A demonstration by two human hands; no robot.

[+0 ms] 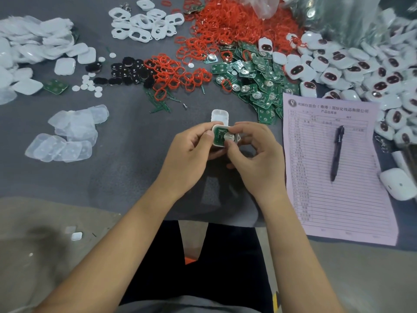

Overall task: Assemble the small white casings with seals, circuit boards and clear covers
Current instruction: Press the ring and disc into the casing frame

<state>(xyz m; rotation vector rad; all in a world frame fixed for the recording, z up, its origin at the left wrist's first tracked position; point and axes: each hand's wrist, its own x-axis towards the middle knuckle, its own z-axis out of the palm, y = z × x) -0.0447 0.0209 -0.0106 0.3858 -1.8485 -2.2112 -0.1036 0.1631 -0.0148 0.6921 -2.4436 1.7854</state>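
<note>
Both hands hold one small white casing [217, 143] above the grey table, near its front middle. A green circuit board [222, 134] with a round silver cell lies inside it, face up. My left hand [189, 154] grips the casing from the left, thumb at its edge. My right hand [250, 154] pinches its right side, with the thumb touching the board. Just beyond the hands lies another white casing part [220, 115] on the table.
Red seals [228, 26] are heaped at the back, green boards [255, 80] beside them, clear covers [72, 136] at the left, white shells [144, 23] behind, black pads [126, 71] in the middle. Assembled white units [365, 71] pile up at right. A pink form [331, 168] carries a pen [337, 152].
</note>
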